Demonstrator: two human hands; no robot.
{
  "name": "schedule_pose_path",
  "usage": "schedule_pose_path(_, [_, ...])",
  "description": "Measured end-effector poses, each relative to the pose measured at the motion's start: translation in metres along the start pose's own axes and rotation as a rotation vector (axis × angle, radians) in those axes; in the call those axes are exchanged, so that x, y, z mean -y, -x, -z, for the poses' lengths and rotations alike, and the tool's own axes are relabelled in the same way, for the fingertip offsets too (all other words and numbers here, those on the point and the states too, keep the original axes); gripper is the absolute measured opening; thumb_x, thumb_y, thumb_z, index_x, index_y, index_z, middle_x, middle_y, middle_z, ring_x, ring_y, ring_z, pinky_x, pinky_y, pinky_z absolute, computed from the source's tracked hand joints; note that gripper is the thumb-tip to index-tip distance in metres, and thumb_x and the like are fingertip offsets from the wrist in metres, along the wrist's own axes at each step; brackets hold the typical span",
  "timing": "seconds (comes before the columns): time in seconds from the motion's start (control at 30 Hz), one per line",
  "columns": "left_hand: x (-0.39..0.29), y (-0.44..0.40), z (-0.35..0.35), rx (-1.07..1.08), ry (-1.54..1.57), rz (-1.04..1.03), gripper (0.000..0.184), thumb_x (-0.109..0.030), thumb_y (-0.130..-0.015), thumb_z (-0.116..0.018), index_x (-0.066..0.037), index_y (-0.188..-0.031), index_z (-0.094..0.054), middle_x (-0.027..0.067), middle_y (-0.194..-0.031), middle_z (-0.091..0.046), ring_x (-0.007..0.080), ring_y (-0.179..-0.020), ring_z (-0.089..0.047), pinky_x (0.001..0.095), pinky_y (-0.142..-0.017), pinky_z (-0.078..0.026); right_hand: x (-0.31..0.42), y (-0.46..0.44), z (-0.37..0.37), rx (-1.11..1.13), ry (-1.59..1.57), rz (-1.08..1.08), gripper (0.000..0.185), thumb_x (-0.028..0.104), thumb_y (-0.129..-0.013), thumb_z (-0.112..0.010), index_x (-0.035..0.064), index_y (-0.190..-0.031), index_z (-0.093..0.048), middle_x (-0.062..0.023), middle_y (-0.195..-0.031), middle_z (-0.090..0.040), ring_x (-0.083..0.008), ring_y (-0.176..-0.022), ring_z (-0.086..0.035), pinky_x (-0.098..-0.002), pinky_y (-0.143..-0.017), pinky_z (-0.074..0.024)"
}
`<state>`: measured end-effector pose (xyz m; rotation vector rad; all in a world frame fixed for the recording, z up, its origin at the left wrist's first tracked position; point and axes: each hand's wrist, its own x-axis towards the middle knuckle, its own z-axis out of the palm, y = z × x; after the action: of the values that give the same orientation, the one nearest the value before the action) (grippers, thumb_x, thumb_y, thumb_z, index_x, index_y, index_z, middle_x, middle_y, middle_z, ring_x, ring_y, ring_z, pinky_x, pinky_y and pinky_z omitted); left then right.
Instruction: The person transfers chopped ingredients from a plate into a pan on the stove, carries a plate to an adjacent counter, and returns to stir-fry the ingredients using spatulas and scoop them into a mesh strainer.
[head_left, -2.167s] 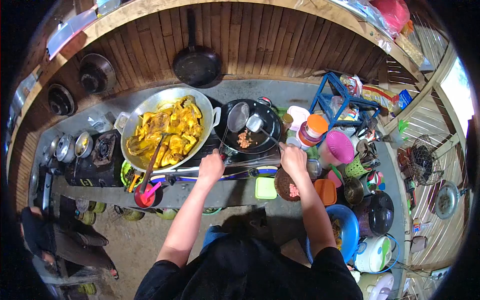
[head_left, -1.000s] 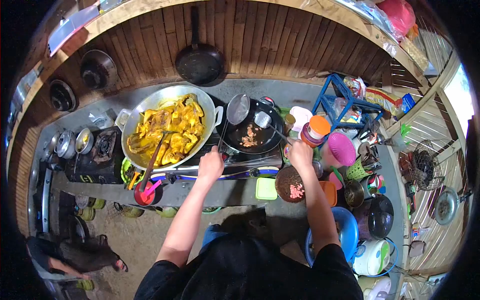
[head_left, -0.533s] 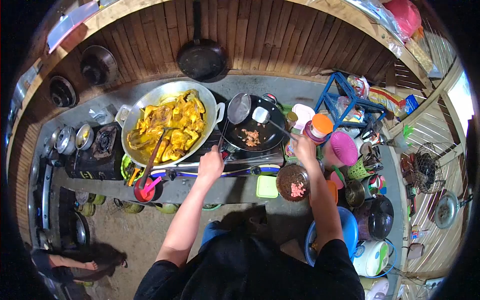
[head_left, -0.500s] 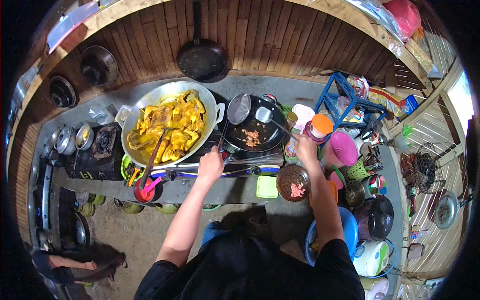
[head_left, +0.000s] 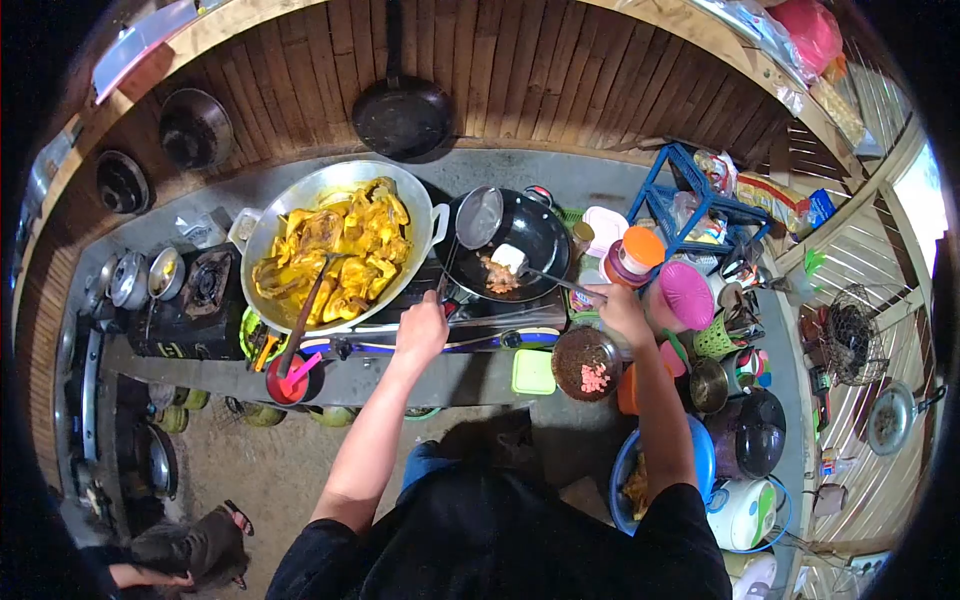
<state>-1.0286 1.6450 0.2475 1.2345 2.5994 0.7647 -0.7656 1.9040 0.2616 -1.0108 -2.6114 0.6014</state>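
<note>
My right hand [head_left: 622, 312] is closed round the handle of a metal spatula [head_left: 508, 259]. The spatula's blade lies on small reddish-brown pieces of food [head_left: 497, 280] in a black wok [head_left: 525, 230] on the stove. My left hand [head_left: 422, 328] grips the thin handle of a round strainer [head_left: 479, 218], which is over the wok's left side. To the left stands a big silver pan [head_left: 262, 232] of yellow chicken pieces [head_left: 345, 245] in sauce, with a long wooden-handled utensil [head_left: 306, 318] resting in it. Raw pink pieces [head_left: 594, 377] lie in a brown bowl [head_left: 570, 350] below my right hand.
A green-lidded box [head_left: 533, 371] and a red cup [head_left: 288, 385] stand along the counter's front edge. Jars, a pink lid [head_left: 685, 297] and a blue rack [head_left: 690, 215] crowd the right. A blue basin [head_left: 700, 450] is under my right forearm. Another person's foot [head_left: 238, 517] shows lower left.
The spatula has moved down and left onto the food pieces, and my right hand has lowered slightly. My left hand stays put. At lower left the other person has shifted position.
</note>
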Motion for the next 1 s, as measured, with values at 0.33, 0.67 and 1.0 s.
schedule_pose_path(0.33, [-0.001,-0.002,0.003,0.006,-0.018,0.002,0.022,-0.017,-0.091,-0.05,0.002,-0.101,-0.052,0.0287,-0.083,-0.066,0.0458,-0.081,-0.065,0.0554,-0.075,-0.051,-0.039,-0.029,-0.023,0.322,-0.467,-0.016,0.033,0.01,-0.084,-0.064,0.0017,-0.116,-0.066,-0.0117,-0.093,-0.072,-0.0166,-0.085,-0.067,-0.0312,-0.078,-0.0509])
schedule_pose_path(0.67, [0.0,-0.008,-0.002,0.0,-0.012,-0.022,0.021,-0.015,-0.09,-0.051,0.004,-0.098,-0.053,0.0289,-0.082,-0.066,0.0453,-0.081,-0.065,0.0548,-0.075,-0.051,-0.025,-0.013,0.032,0.236,-0.36,0.07,0.032,0.011,-0.084,-0.063,-0.0019,-0.113,-0.066,-0.0133,-0.093,-0.072,-0.0149,-0.083,-0.067,-0.0292,-0.077,-0.0504])
schedule_pose_path(1.0, [-0.009,-0.015,-0.008,0.083,0.124,0.013,0.026,-0.022,-0.089,-0.056,0.0,-0.104,-0.058,0.027,-0.091,-0.066,0.044,-0.091,-0.063,0.0526,-0.081,-0.049,0.041,0.005,0.032,-0.203,-0.171,0.121,0.028,0.014,-0.084,-0.064,0.0032,-0.11,-0.069,-0.019,-0.094,-0.07,-0.0275,-0.085,-0.068,-0.0355,-0.075,-0.0506])
